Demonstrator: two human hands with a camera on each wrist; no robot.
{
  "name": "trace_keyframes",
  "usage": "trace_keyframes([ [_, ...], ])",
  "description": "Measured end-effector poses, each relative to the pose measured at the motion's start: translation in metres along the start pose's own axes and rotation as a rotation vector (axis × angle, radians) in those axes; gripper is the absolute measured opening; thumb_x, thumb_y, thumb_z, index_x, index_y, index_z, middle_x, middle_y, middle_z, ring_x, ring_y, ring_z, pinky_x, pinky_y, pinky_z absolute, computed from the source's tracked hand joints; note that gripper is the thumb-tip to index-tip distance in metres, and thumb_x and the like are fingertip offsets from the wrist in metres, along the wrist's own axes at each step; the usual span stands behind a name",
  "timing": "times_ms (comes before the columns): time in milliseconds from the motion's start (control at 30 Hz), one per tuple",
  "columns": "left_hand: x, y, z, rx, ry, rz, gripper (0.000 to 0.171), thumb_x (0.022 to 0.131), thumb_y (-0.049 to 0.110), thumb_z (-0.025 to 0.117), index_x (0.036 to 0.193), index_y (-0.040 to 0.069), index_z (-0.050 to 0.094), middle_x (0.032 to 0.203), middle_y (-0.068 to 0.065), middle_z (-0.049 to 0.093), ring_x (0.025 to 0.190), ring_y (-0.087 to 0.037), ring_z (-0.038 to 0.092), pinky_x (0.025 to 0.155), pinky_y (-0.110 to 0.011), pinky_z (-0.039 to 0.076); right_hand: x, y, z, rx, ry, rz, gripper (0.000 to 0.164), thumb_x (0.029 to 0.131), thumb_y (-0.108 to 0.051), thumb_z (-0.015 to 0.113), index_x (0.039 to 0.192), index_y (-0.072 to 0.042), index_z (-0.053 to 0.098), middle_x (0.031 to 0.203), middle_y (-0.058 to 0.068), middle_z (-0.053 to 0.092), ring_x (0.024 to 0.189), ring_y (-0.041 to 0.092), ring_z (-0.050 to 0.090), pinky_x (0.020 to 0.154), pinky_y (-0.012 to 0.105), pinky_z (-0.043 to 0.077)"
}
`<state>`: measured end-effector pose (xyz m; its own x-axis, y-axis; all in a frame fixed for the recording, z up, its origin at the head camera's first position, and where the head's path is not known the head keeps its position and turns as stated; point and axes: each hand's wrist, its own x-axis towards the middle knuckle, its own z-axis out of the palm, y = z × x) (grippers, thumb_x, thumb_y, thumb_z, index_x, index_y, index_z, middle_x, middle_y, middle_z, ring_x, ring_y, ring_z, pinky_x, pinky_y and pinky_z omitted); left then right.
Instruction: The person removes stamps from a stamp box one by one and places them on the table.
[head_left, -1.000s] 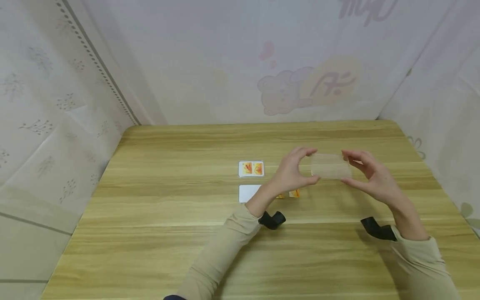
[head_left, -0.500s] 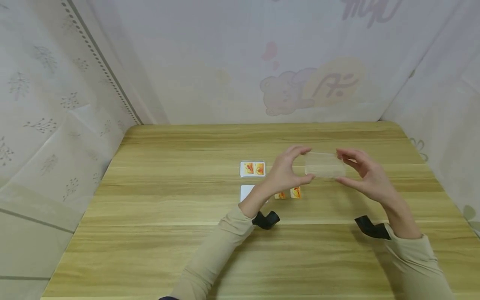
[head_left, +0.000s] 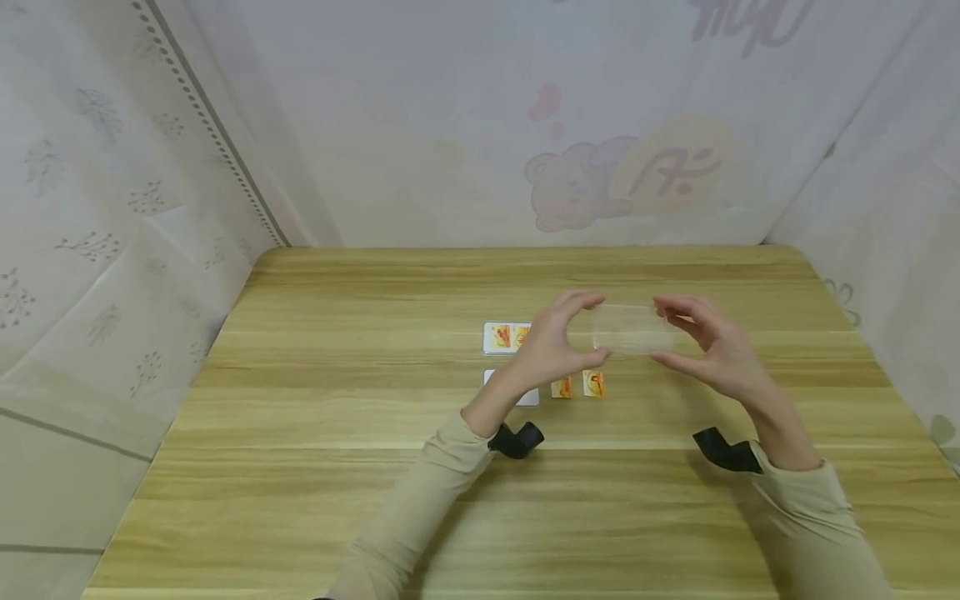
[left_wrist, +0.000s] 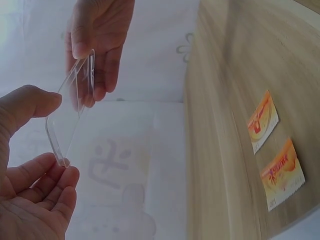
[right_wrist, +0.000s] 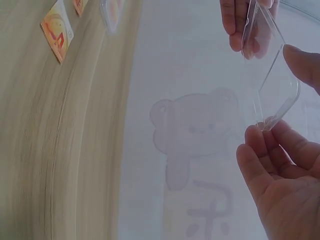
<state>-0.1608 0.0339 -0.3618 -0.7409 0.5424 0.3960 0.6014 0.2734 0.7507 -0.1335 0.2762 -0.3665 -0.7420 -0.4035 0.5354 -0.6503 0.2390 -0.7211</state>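
Between both hands, raised above the wooden table, is a clear plastic case cover [head_left: 632, 328], shallow with rounded corners. My left hand [head_left: 551, 342] grips its left end, thumb at the near edge and fingers at the far edge. At the right end, my right hand [head_left: 712, 346] pinches it the same way. The left wrist view shows the cover [left_wrist: 70, 112] tilted, with a thin raised rim. On the table lie two loose orange-yellow stamps, one [head_left: 562, 387] beside the other [head_left: 593, 384]. Left of them is a white rectangular piece [head_left: 531, 397], partly hidden by my left forearm.
Behind my left hand, a flat clear-edged case [head_left: 491, 325] lies on the table, showing two orange stamps on white. Pale printed curtains [head_left: 420, 167] surround the table [head_left: 300, 392]. A black curved mount [head_left: 517, 440] sits at the left wrist, another [head_left: 726, 452] at the right.
Both hands have shifted left together with the clear cover, keeping their hold. The loose stamps are now uncovered, while the left hand overlaps the flat case's right end. The view has turned slightly.
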Motion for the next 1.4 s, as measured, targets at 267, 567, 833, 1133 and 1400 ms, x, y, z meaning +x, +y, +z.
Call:
trace_keyframes([
  [267,-0.007,-0.006,-0.007,0.0,0.023,0.009,0.063,0.073,0.01,0.078,0.128,-0.003,0.051,0.126,-0.014,0.053,0.113,-0.024,0.05,0.097,-0.031,0.041,0.007,0.0,0.01,0.02,-0.015,-0.008,0.072,0.058,0.032,0.068,0.124,0.017,0.045,0.121,0.003,0.051,0.114,0.014,0.048,0.098,0.02,0.039],
  [567,-0.015,-0.009,-0.017,0.006,0.034,-0.012,0.063,0.072,0.01,0.078,0.128,-0.003,0.051,0.126,-0.015,0.053,0.113,-0.024,0.05,0.097,-0.034,0.04,0.014,0.002,0.022,0.04,-0.019,0.014,0.07,0.059,0.031,0.068,0.124,0.017,0.045,0.122,0.001,0.051,0.114,0.012,0.047,0.099,0.022,0.039],
  [833,-0.021,-0.014,-0.025,0.014,0.051,-0.011,0.063,0.072,0.008,0.078,0.128,-0.003,0.051,0.125,-0.015,0.054,0.113,-0.024,0.05,0.098,-0.034,0.04,0.02,0.003,0.032,0.058,-0.009,0.007,0.072,0.058,0.033,0.067,0.124,0.016,0.047,0.121,0.004,0.051,0.112,0.013,0.048,0.098,0.022,0.04],
  [1133,-0.027,-0.019,-0.034,0.017,0.073,0.014,0.062,0.071,0.007,0.079,0.126,-0.004,0.052,0.124,-0.017,0.055,0.113,-0.026,0.051,0.097,-0.035,0.041,0.027,0.003,0.041,0.057,-0.023,0.001,0.07,0.059,0.032,0.068,0.124,0.016,0.047,0.121,0.007,0.051,0.112,0.013,0.048,0.098,0.024,0.04],
  [1400,-0.034,-0.023,-0.042,0.025,0.071,0.008,0.063,0.07,0.005,0.079,0.125,-0.006,0.051,0.124,-0.017,0.054,0.114,-0.027,0.051,0.099,-0.033,0.039,0.032,0.003,0.05,0.076,-0.032,0.012,0.069,0.06,0.029,0.069,0.124,0.016,0.047,0.121,0.01,0.05,0.112,0.012,0.049,0.099,0.027,0.04],
])
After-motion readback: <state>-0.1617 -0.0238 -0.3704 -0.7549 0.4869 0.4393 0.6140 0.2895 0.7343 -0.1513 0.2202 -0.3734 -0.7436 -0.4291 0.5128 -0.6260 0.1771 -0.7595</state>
